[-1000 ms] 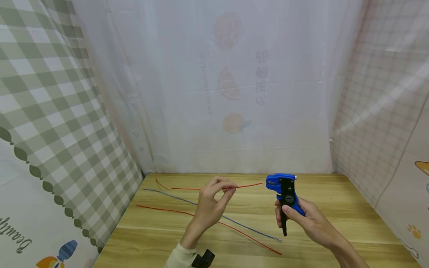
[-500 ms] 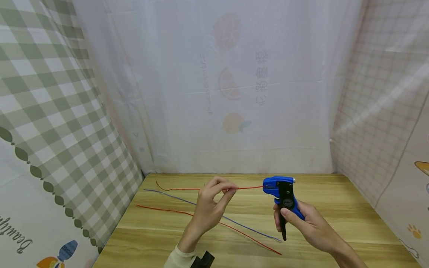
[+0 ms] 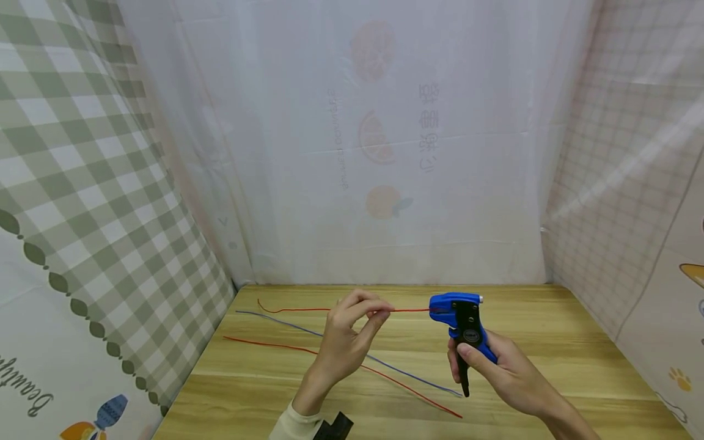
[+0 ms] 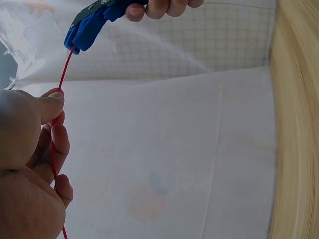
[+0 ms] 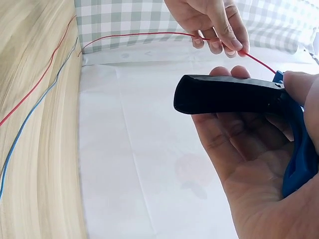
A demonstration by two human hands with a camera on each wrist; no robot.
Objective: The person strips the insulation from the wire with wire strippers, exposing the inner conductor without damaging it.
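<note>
My left hand (image 3: 348, 336) pinches a red wire (image 3: 409, 310) between thumb and fingertips. One length of it trails off to the left, and the short length on the right runs straight into the nose of a blue and black wire stripper (image 3: 464, 315). My right hand (image 3: 508, 373) grips the stripper by its handles, thumb across the near side. In the left wrist view, the wire (image 4: 64, 72) enters the blue nose (image 4: 82, 37), where its tip is hidden. The right wrist view shows the black handle (image 5: 224, 94) lying across my curled fingers.
A blue wire (image 3: 407, 371) and a second red wire (image 3: 396, 383) lie on the wooden table (image 3: 231, 391), partly behind my left forearm. A white printed curtain (image 3: 297, 183) hangs at the back, a green checked cloth (image 3: 99, 153) at the left.
The stripper has moved slightly left and down, so its nose now covers the tip of the red wire, which was outside it before. My left hand has hardly moved.
</note>
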